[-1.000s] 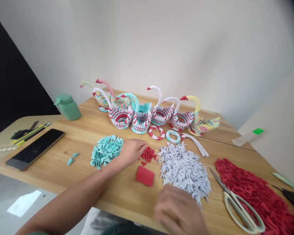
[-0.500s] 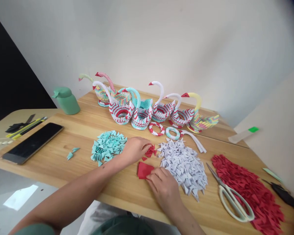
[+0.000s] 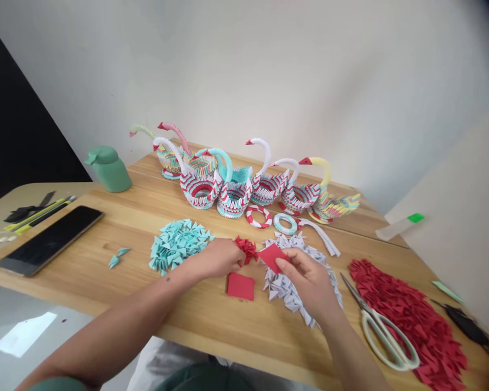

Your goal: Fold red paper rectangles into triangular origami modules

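Between the thumb and fingers of my right hand (image 3: 312, 274) is a red paper rectangle (image 3: 270, 258), raised over the left edge of the pile of white folded paper triangles (image 3: 287, 293). Another red paper rectangle, or a stack of them (image 3: 240, 287), lies flat on the table below. My left hand (image 3: 221, 257) has its fingers curled together beside a small heap of red folded pieces (image 3: 246, 248); whatever may be in them is hidden. Left of that hand lies a pile of turquoise folded paper triangles (image 3: 179, 244).
Several folded-paper swans (image 3: 234, 198) line the back, with a red-and-white ring (image 3: 258, 216) and a turquoise-and-white ring (image 3: 285, 223) before them. Scissors (image 3: 385, 331) lie against a large red pile (image 3: 411, 320) at right. A phone (image 3: 51, 239) and green jug (image 3: 109, 169) are left.
My right hand has lifted a red paper rectangle off the table and moved up and right with it. My left hand has drawn back slightly toward me from the small red heap.
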{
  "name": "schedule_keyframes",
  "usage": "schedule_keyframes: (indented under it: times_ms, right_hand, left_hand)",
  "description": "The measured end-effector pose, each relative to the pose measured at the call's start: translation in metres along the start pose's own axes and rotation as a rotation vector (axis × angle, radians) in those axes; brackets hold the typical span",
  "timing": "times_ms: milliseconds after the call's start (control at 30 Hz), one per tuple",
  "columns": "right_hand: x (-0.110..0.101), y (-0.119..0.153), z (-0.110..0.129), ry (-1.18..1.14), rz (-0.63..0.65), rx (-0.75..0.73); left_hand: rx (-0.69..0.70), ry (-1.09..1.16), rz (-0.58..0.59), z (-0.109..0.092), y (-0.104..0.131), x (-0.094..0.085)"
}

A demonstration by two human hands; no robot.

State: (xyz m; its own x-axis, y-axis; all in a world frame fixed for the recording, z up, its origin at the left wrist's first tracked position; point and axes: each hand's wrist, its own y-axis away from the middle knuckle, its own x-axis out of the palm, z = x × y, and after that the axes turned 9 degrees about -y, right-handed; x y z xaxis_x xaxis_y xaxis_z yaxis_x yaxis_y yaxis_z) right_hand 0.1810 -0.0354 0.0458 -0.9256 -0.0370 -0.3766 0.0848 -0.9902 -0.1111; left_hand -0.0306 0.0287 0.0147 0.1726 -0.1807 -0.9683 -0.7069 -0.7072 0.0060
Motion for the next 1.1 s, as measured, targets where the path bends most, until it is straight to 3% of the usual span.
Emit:
schedule_keyframes:
  times_ms: [167, 300, 400, 500, 667, 833, 967, 1100]
  right_hand:
    - [0.012, -0.023, -0.001, -0.205, 0.033, 0.014]
    - [0.015, -0.029, -0.007, -0.168, 0.034, -0.043]
    - [0.015, -0.030, -0.012, -0.070, 0.023, -0.102]
    - [0.015, -0.028, -0.016, 0.001, 0.057, -0.167]
    - [0.009, -0.025, -0.020, 0.089, -0.046, -0.301]
    - [0.006, -0.024, -0.021, 0.153, 0.009, -0.577]
    - [0.006, -0.024, -0.019, 0.048, -0.043, -0.544]
    - [0.005, -0.022, -0.017, -0.002, -0.086, -0.456]
  left_hand:
    - [-0.121, 0.086, -0.141, 0.001, -0.002, 0.002]
    - [-0.200, 0.580, -0.295, 0.001, 0.000, -0.010]
    - [-0.166, 0.982, -0.222, -0.003, -0.001, -0.009]
    - [-0.204, 1.192, -0.196, -0.010, -0.004, -0.002]
    - [-0.338, 1.338, -0.236, -0.016, -0.004, -0.005]
    - [-0.326, 1.413, -0.208, -0.018, -0.002, -0.006]
    - [-0.229, 1.311, -0.195, -0.023, 0.000, -0.006]
    - [-0.134, 1.166, -0.290, -0.028, 0.001, -0.009]
